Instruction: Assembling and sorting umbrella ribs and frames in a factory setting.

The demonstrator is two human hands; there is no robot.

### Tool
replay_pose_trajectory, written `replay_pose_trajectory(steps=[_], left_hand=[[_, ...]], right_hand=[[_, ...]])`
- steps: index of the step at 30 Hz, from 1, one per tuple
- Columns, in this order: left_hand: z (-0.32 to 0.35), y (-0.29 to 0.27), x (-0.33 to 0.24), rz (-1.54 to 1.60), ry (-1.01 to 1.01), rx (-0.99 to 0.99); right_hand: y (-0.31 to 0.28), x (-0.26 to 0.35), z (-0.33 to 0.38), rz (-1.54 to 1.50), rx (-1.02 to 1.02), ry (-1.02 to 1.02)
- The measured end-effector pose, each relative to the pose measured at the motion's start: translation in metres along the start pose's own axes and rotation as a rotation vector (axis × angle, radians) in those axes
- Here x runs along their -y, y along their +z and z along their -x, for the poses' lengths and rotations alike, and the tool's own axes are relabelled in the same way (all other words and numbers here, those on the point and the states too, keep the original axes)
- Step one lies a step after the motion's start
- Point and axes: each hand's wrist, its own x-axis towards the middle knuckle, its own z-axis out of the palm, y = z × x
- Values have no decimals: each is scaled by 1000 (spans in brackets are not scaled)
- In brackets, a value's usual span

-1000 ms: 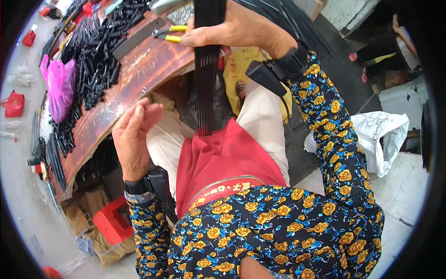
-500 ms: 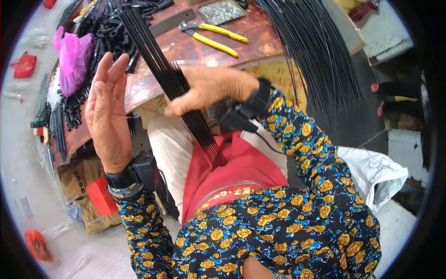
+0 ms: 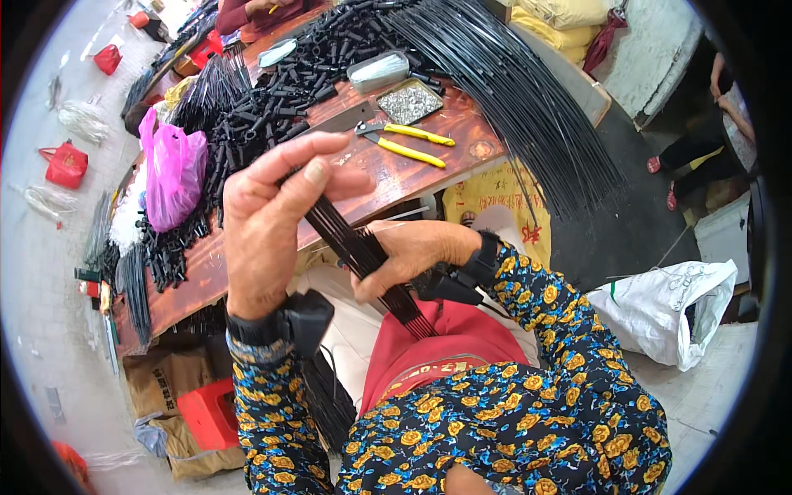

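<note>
A bundle of thin black rods (image 3: 346,239) slants up from my lap, its lower end against the red apron (image 3: 437,342). My right hand (image 3: 417,252) is closed round the middle of the bundle, thumb across the near side. My left hand (image 3: 276,214) is at the upper end, with its fingers and thumb bent round the rods; that end is mostly hidden behind the hand. Past my hands, yellow-handled pliers (image 3: 404,142) lie on the reddish-brown table (image 3: 346,198).
Many long black rods (image 3: 528,99) hang over the table's right side. A heap of black tubular parts (image 3: 247,124), a pink bag (image 3: 175,177) and a tray of small metal pieces (image 3: 410,101) are on the table. A white sack (image 3: 660,309) lies right. Other people (image 3: 730,124) are nearby.
My left hand has moved from beside the bundle to its upper end, and its fingers have bent. The right hand still grips the rods. The view has shifted, showing more of the table's far side.
</note>
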Motion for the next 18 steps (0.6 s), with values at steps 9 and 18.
replay_pose_trajectory(steps=[9, 18], left_hand=[[84, 23, -31, -86, 294, 137], [99, -6, 67, -10, -271, -286]], right_hand=[[23, -8, 29, -237, -153, -185], [38, -15, 34, -477, -276, -22]])
